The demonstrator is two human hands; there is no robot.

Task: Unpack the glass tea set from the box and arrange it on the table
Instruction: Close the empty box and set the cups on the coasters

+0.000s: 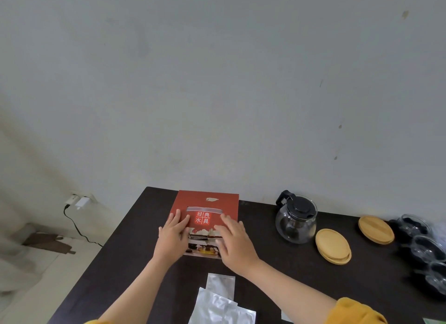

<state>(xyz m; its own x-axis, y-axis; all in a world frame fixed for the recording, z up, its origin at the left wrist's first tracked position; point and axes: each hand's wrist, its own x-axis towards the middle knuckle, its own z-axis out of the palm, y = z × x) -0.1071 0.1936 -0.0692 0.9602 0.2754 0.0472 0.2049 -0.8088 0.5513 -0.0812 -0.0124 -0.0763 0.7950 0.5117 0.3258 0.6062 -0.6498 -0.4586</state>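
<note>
Teapot [296, 218], lids [333, 246] and cups [428, 247] are laid out; closed box [207, 221] is pressed by flat, spread left hand [171, 237] and right hand [235, 239].

Two bare forearms, mustard-yellow sleeves [354, 311] pushed up

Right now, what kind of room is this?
Probably a plain home room: a dark wooden table against a bare grey-white wall, a white charger plugged in low, a glass teapot.
</note>
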